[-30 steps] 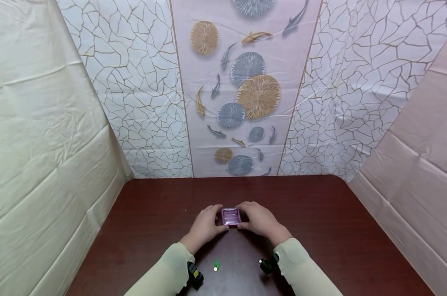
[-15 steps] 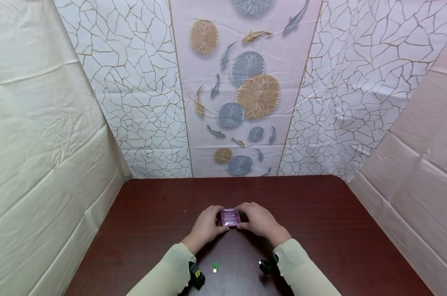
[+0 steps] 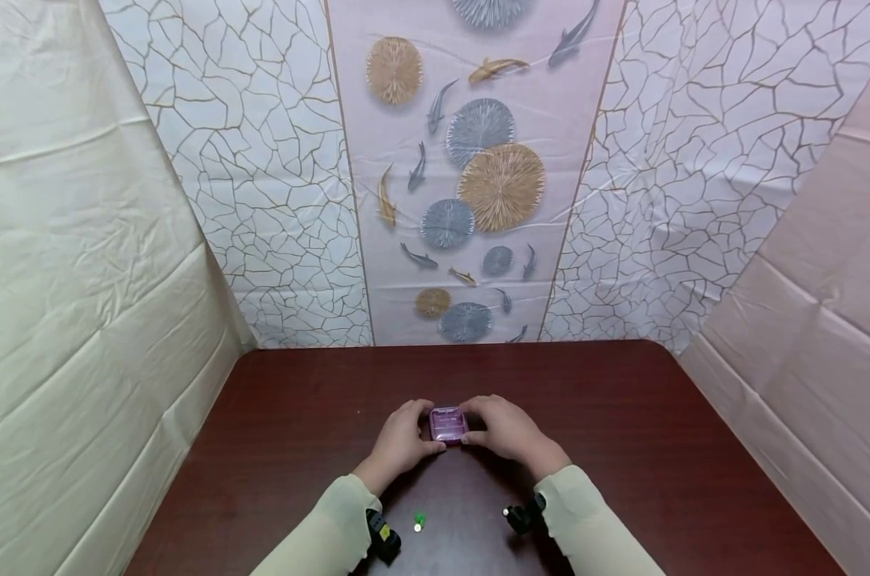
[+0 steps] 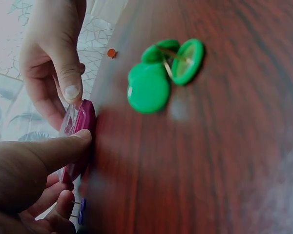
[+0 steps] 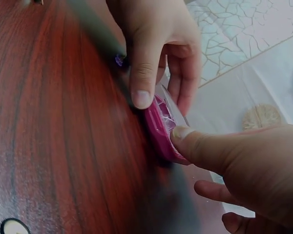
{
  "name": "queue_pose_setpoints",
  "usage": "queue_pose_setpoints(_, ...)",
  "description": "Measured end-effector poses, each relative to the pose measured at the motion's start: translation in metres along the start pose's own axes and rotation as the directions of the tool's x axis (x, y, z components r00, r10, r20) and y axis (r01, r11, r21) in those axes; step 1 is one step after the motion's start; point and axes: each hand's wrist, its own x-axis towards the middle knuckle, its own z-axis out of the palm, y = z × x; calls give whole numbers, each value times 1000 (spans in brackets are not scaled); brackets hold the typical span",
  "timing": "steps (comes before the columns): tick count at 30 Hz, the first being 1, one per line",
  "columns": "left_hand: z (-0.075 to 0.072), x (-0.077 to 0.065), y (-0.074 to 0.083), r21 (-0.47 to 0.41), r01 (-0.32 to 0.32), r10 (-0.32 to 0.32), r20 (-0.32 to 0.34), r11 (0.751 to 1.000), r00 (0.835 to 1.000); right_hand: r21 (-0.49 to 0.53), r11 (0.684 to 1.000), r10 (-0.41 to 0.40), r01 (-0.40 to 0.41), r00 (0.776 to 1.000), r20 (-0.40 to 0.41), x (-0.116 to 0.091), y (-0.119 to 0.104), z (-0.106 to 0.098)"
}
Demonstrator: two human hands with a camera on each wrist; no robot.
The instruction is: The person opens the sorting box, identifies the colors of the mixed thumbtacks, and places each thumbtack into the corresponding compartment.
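Magenta case [image 3: 448, 425] | clear lid [image 5: 175, 108] | contents unclear | left fingers [image 3: 415, 407], right fingers [image 3: 480, 403] gripping

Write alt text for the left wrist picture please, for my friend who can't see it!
A left hand and a right hand grip a magenta box with a clear lid. Green thumbtacks lie close to the camera on a reddish-brown wood-grain table, with an orange thumbtack farther back.

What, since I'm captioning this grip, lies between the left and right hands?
A clear-topped pink case, held by both the left hand and right hand; the head view shows it.
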Motion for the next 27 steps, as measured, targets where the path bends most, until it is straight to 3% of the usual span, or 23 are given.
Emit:
queue_pose_setpoints(8,1,1,1,-77,36,-37,-5,996,999,110,993,34,-38,999,40,1,6,-2)
queue_pose_setpoints(15,2,1,1,-91,52,-52,2,994,999,202,976,73,-81,996,47,5,10,-2)
queue_pose_setpoints(27,5,1,-3,-87,68,-67,13,994,998,212,966,141,-149,989,55,12,4,-4)
